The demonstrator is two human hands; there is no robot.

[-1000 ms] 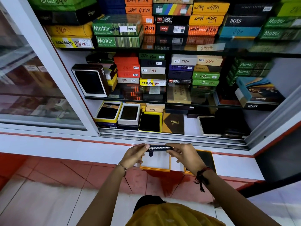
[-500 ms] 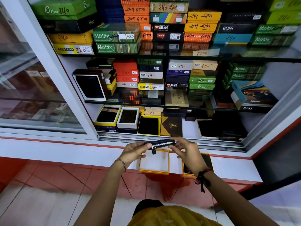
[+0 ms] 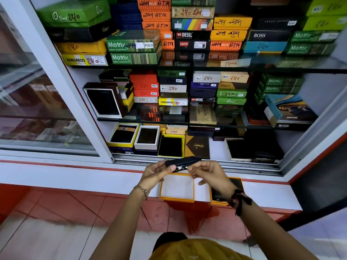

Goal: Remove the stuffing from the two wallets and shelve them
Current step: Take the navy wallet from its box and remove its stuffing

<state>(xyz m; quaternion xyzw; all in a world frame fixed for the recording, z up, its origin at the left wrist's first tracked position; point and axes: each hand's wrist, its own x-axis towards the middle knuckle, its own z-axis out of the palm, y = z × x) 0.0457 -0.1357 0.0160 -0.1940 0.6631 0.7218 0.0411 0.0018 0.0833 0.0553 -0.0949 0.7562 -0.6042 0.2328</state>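
Observation:
I hold a black zip wallet (image 3: 183, 161) edge-on above the white ledge (image 3: 75, 180), in front of the open cabinet. My left hand (image 3: 156, 174) grips its left end from below. My right hand (image 3: 208, 172) pinches the metal zip pull at the wallet's near edge. Directly under the wallet sits an orange box (image 3: 177, 187) with a white inside and nothing in it. A second orange box (image 3: 218, 194) lies to its right, partly hidden by my right wrist; something dark lies in it.
The cabinet's glass shelves (image 3: 206, 66) are packed with stacked wallet boxes. The bottom shelf (image 3: 217, 149) holds several open boxes with dark wallets. A sliding glass door (image 3: 37, 91) covers the left half. Red and white floor tiles (image 3: 56, 212) lie below the ledge.
The wallet has risen and tilted, with its right end higher. My right fingers have slid left along the zip toward my left hand. The view has moved closer to the cabinet.

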